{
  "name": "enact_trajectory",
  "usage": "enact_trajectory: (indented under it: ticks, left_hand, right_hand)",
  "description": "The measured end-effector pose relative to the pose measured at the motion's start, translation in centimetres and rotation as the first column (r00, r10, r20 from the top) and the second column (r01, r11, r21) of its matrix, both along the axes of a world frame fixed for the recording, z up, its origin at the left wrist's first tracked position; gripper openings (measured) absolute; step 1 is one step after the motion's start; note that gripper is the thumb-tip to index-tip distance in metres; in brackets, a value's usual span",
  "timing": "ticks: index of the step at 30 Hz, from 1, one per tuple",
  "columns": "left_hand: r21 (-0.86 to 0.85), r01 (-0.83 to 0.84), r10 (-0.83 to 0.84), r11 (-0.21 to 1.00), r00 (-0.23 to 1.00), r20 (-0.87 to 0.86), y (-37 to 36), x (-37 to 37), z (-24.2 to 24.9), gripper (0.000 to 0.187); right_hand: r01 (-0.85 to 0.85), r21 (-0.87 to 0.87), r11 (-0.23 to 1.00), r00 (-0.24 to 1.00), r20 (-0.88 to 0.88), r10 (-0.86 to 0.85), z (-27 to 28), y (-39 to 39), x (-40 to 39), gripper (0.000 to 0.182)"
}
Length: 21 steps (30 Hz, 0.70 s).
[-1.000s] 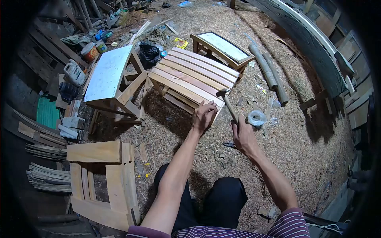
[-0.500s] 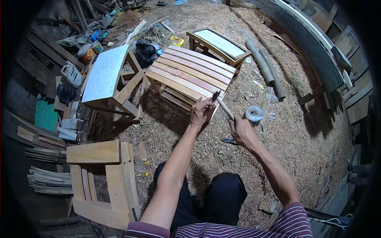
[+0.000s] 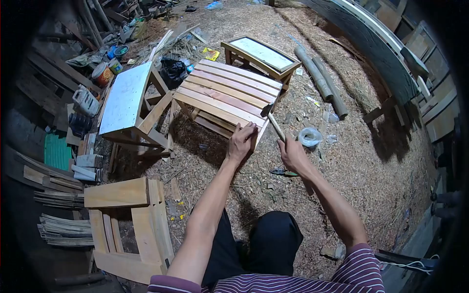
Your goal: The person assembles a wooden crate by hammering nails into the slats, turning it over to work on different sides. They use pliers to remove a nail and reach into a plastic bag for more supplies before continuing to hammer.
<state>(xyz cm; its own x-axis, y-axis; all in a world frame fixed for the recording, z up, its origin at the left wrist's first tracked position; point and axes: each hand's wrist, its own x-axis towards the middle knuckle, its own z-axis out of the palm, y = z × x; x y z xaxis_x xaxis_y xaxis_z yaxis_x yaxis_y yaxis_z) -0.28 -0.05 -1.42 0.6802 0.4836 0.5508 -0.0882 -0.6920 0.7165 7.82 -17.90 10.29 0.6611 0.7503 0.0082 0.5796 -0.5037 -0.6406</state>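
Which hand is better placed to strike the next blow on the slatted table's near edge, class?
Probably the right hand: it grips the hammer, whose head sits by the slatted table corner. The left hand rests on the near slat, steadying it.

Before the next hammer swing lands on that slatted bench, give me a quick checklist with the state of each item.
1. Hammer gripped: ok, the right hand is wrapped around the low end of the handle.
2. Hammer head over the work: ok, it sits at the near right corner of the slatted bench.
3. Left hand clear of the strike spot: not ok, its fingers rest on the near edge of the bench, close beside the hammer head.
4. Nail in place: cannot tell, too small to see.
5. Bench steady: cannot tell, it stands on loose sawdust floor.
6. Room to swing: ok, only a tape roll lies to the right, on the floor.
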Motion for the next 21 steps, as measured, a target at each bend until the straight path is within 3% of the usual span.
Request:
enact_trajectory:
  ticks: [5, 7, 9, 12, 15, 21]
  left_hand:
    - [-0.045, -0.051, 0.048, 0.998, 0.996, -0.071, -0.9, 0.5, 1.0, 0.012]
    - [-0.13, -0.07, 0.069, 0.989, 0.998, -0.008, -1.3, 0.2, 0.5, 0.013]
    - [-0.141, -0.057, 0.055, 0.988, 0.998, -0.018, -1.3, 0.1, 0.3, 0.014]
    - [-0.048, -0.028, 0.027, 0.998, 0.999, -0.023, -0.9, -0.2, 0.3, 0.015]
    - [-0.077, -0.033, 0.029, 0.996, 0.998, -0.054, -1.0, -0.1, 0.5, 0.016]
    - [-0.011, -0.004, 0.003, 1.0, 0.998, -0.063, 0.2, -0.2, -0.1, 0.017]
  right_hand:
    - [-0.132, -0.001, 0.991, 0.99, 0.057, 0.132, -5.8, 0.3, 1.7, 0.026]
    - [-0.067, -0.123, 0.99, 0.997, -0.055, 0.061, -4.9, 0.4, 1.0, 0.026]
    - [-0.078, -0.117, 0.99, 0.995, -0.073, 0.07, -3.7, 0.2, 1.2, 0.028]
    - [-0.069, -0.12, 0.99, 0.982, -0.185, 0.046, -1.1, 0.1, 0.9, 0.029]
    - [-0.04, -0.059, 0.997, 0.994, -0.109, 0.034, 2.1, -0.8, -1.2, 0.027]
    - [-0.126, -0.087, 0.988, 0.992, -0.003, 0.126, -0.1, -1.0, -0.7, 0.021]
